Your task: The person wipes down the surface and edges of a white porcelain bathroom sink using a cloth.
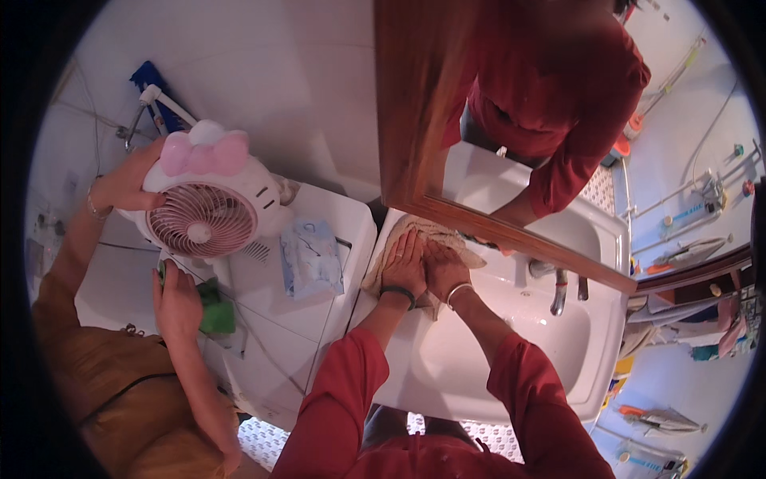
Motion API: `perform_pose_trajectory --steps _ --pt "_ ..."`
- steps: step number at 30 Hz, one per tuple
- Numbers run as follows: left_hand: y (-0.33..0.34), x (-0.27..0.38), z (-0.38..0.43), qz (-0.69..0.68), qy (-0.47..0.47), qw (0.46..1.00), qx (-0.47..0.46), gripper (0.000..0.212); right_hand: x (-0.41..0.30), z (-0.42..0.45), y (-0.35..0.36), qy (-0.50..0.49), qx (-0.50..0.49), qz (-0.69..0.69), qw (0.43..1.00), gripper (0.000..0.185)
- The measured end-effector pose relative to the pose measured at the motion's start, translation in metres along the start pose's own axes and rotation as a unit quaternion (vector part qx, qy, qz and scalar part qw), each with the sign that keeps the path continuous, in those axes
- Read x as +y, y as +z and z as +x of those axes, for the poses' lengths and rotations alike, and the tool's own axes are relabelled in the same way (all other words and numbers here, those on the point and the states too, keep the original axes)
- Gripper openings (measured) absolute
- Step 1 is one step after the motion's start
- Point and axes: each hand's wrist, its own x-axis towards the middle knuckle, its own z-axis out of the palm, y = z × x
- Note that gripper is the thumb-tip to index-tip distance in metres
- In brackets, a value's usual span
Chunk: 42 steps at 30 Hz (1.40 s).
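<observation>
My left hand (pixel 404 266) lies flat on a beige cloth (pixel 383 263), its fingers stretched forward and holding the cloth down. Against it, my right hand (pixel 446 268) presses on the same cloth, its fingertips partly hidden in the folds. The cloth is bunched on the back left ledge of a white ceramic washbasin (pixel 395 383), beneath the wooden frame of a mirror (pixel 514 233). To the right of my hands, a metal faucet (pixel 559 293) reaches over the basin bowl. A dark band is on my left wrist and a light bangle on my right.
At left, a co-worker's hand (pixel 128 182) steadies a pink-and-white fan (pixel 203 221) on a white washing machine (pixel 293 335). Their other hand (pixel 179 305) is near a green cloth (pixel 216 314). A blue-white tissue pack (pixel 311 257) lies beside the fan.
</observation>
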Motion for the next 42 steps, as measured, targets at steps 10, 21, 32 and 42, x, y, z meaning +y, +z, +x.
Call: perform_pose_trajectory --steps 10,21,32,42 --pt "-0.015 -0.004 -0.059 0.059 0.017 0.997 -0.043 0.063 -0.052 -0.043 -0.016 0.021 -0.100 -0.009 0.995 0.071" --pt "-0.049 0.021 -0.272 0.056 -0.031 0.998 0.024 0.055 -0.147 -0.207 -0.008 -0.121 -0.042 0.070 0.989 0.050" --pt "-0.052 0.053 -0.307 0.086 -0.029 0.989 0.113 0.039 -0.151 -0.253 -0.024 -0.124 0.021 0.172 0.977 0.035" --pt "-0.035 0.023 -0.244 0.082 -0.048 0.995 -0.022 0.063 -0.124 -0.189 -0.009 -0.134 -0.039 0.071 0.988 0.051"
